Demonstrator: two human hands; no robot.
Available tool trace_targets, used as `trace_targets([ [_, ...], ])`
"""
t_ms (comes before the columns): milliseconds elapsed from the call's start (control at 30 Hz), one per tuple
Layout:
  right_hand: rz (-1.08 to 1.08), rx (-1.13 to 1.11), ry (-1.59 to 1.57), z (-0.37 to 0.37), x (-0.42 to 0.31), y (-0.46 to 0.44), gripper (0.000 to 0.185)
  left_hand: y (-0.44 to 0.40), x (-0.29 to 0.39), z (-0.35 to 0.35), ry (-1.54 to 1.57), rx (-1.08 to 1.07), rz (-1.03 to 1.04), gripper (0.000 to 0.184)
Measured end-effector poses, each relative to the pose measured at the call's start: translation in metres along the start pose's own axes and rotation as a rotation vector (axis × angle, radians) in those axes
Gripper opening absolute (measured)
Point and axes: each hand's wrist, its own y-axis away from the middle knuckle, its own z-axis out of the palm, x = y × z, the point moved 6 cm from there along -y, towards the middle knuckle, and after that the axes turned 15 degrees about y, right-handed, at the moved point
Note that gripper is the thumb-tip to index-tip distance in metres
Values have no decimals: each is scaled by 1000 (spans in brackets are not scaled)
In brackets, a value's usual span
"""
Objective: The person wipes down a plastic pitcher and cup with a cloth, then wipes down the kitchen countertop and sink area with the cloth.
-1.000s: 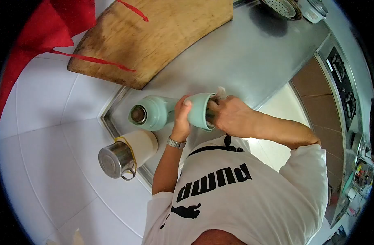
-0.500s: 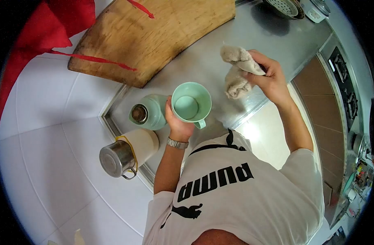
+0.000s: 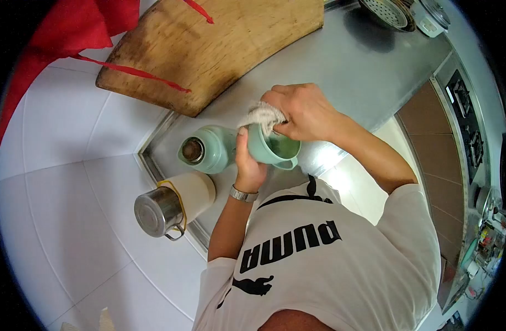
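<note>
A mint-green mug [image 3: 261, 150] is in my left hand [image 3: 249, 168], whose fingers wrap round its side. The mug is tilted, with its handle toward my body. My right hand [image 3: 305, 113] is closed on a whitish cloth [image 3: 264, 116] and presses it over the mug's far rim. Part of the cloth hangs at the rim and hides some of the opening. Just left of the mug stands a mint-green thermos flask [image 3: 214, 150] with its stopper in place. Beside that is a cream flask [image 3: 195, 194] capped by a metal cup [image 3: 156, 214].
A large wooden board [image 3: 220, 49] lies on the steel counter [image 3: 352, 71], with a red cloth [image 3: 79, 27] and its strings at the far left. A colander [image 3: 385, 12] and a white appliance [image 3: 428, 22] stand at the far right. Further right is a gas hob [image 3: 467, 116].
My right hand has moved left with the cloth and brought it onto the mug's rim. The mug has tilted and shifted slightly right in my left hand.
</note>
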Motion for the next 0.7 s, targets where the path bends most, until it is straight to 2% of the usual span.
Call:
trace_targets([
  [67,72,-1,-26,-1,4,-2,31,0,5,-1,-24,0,83,46],
  [133,302,-203,-102,8,16,1,24,-1,14,-3,-20,-98,205,48],
  [167,303,-203,-100,19,17,7,24,-3,13,-12,-19,-99,204,48],
  [200,413,-177,-513,44,24,20,23,3,32,-18,-552,-80,605,56],
  [233,515,-140,-928,59,25,29,23,8,38,-9,-828,-96,787,61],
  [267,603,-175,-1011,69,24,41,20,14,42,-2,-1090,-64,995,66],
  [333,624,-106,-1069,68,25,51,18,16,36,22,-964,-352,822,79],
  [367,640,-37,-1126,66,28,55,17,15,33,19,-965,-353,820,79],
  [433,667,-27,-1067,53,37,58,15,10,25,19,-1178,-374,871,88],
  [500,605,11,-954,31,43,56,17,9,21,22,-1141,-368,796,94],
  [533,513,-13,-625,17,47,55,24,1,15,14,-753,-288,385,97],
  [567,516,-12,-626,12,52,54,24,-2,-1,5,-357,-196,-16,100],
  [600,221,109,-287,-6,44,47,29,-2,-3,4,-283,-212,-164,97],
  [633,-78,222,51,-17,27,45,34,-3,-2,7,-284,-208,-162,97],
  [700,-167,243,87,-18,14,41,37,-1,-5,3,-219,10,-282,81],
])
